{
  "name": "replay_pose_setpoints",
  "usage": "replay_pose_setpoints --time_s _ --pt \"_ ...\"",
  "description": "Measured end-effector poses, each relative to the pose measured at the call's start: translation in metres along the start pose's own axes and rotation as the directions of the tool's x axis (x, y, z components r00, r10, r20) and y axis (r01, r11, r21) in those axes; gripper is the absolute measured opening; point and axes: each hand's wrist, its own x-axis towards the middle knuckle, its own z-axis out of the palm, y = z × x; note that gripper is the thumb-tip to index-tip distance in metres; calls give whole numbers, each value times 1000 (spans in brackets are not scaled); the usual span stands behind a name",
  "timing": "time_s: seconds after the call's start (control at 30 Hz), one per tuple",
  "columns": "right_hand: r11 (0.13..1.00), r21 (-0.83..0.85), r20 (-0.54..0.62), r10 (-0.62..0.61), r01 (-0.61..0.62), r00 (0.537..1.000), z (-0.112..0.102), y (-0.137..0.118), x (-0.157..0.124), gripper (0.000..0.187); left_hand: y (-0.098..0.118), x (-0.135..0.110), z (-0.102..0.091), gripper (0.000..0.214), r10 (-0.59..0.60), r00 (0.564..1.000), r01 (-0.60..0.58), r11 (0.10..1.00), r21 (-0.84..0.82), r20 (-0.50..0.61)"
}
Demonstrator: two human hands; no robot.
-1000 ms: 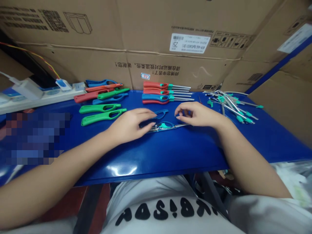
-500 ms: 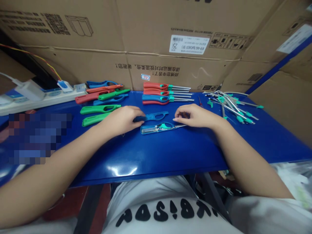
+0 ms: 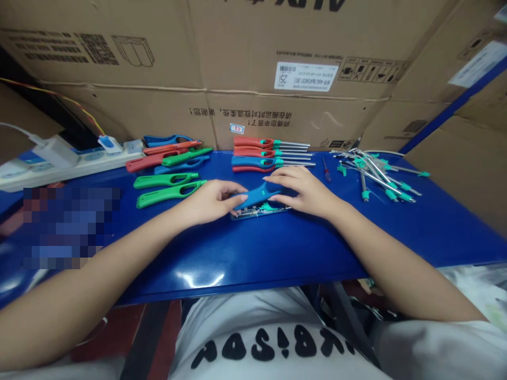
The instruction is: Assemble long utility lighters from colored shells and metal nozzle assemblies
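Both hands sit apart from each other, pinched on one blue shell [image 3: 259,196], taken here as clock centre: left hand [image 3: 219,203] has thumb and fingers on the 9 o'clock end, right hand [image 3: 303,190] has thumb and fingertips about the 3 o'clock end. Shell is tilted over an open blue half [image 3: 244,215] just on its 6 o'clock side; can't tell if the two touch, or if left fingertips also brace the half. Risks: a crooked shell edge could knock the loose metal parts [image 3: 250,211] or teal piece [image 3: 269,207] out of seat; thin bits could get nipped if the edges meet unevenly; the half could skid, since the blue table [image 3: 222,248] looks slick; smooth plastic could slip from a light pinch. Materials: shell is moulded plastic, long and gently curved; table glossy, throwing white glare. Green handles [image 3: 170,193] at 9 o'clock, plastic, each with an oval loop; mixed-colour handles [image 3: 166,157] heaped at 10. Lighters [image 3: 253,153] in red and blue with slim shiny tubes, stacked at 12. Small screwdriver [image 3: 327,174] between 2 and 3; metal rods [image 3: 382,171] with teal ends, tangled, nearly 3. Brown cardboard [image 3: 158,111], matte and creased, stands behind.
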Motion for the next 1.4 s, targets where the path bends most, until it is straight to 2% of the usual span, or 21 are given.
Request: replay_pose_setpoints --time_s 0.07,0.17,0.23,0.3,0.47,0.6,0.97,1.17,1.23,1.33,1.4 --pt "1000 11 14 -2 2 1000 -1 -1 0 39 0 0 1 52 6 1000 -6 1000 6 -9" --pt "999 37 55 12 -14 998 -3 -2 -1 36 3 -3 -3 51 207 974 -175 948 266 -97" --pt "998 60 97 23 -29 995 -5 -3 -1 35 7 -5 -6 45 336 941 -287 855 432 -40" --pt "995 95 142 17 -31 990 -5 -4 0 34 10 -7 -8 39 370 927 -347 796 496 54" --pt "988 154 228 -2 -34 974 -1 -4 1 35 11 -8 -9 36 330 933 -347 735 582 140" --pt "984 172 256 -7 -38 967 2 -4 1 36 12 -10 -7 39 295 939 -340 727 597 176" --pt "985 172 221 -15 -23 975 7 -3 0 34 14 -10 -6 31 245 950 -311 729 610 191" --pt "973 229 190 -8 -37 982 10 -4 1 33 17 -12 1 29 197 969 -246 749 615 148" --pt "980 193 204 2 -43 979 9 -7 1 34 20 -15 5 27 192 969 -248 696 674 158" --pt "998 65 245 4 -20 970 7 -10 1 35 23 -18 10 27 192 961 -273 550 789 198" --pt "1000 -21 255 -7 13 967 6 -11 1 35 23 -18 11 27 209 954 -291 495 819 214"
